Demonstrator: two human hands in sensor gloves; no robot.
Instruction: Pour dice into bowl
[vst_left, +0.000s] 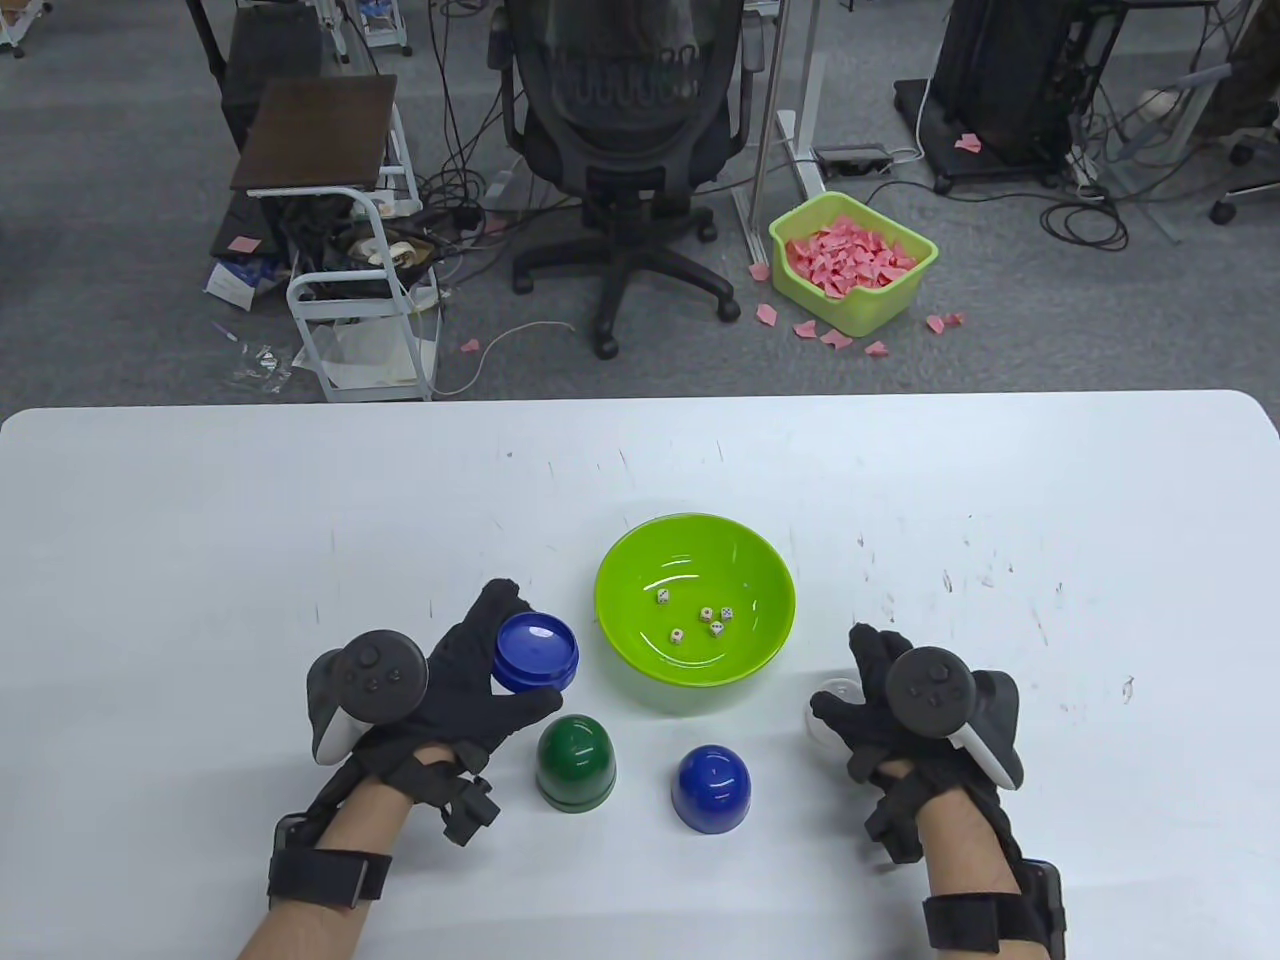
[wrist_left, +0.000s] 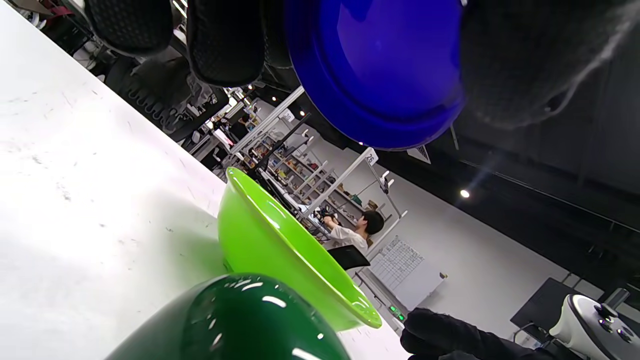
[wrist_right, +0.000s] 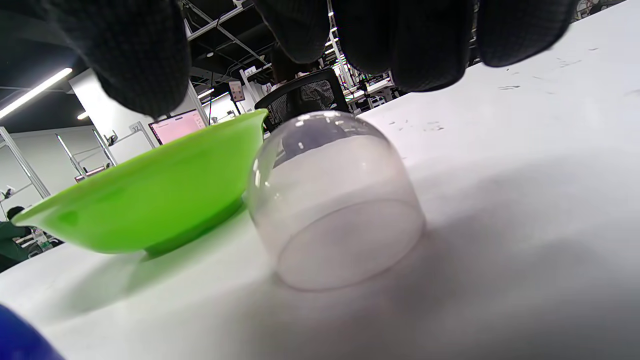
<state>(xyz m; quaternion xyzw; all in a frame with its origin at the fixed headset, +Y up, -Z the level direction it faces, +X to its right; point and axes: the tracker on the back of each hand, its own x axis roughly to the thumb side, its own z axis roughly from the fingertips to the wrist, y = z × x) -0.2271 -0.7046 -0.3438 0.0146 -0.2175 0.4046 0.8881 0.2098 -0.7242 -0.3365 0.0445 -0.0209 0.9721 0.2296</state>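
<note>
Two domed cups sit nearest me at the lower middle of the table view, mouths down on the white counter (vst_left: 200, 520): a dark green cup (vst_left: 575, 762) and, to its right, a blue cup (vst_left: 711, 788). Left of them, my left hand (vst_left: 470, 680) grips a blue cup base (vst_left: 536, 653), fingers curled over its far side and thumb under its near edge; in the left wrist view it fills the top of the frame, lifted above the counter. At the lower right, my right hand (vst_left: 880, 700) hovers with fingers spread over a clear domed cup (wrist_right: 332, 200), which stands mouth down just beside the bowl; I cannot tell whether the fingers touch it. Just past my hands, in the middle of the counter, the lime green bowl (vst_left: 620, 575) stands upright with five small dice (vst_left: 700, 616) lying loose on its bottom.
</note>
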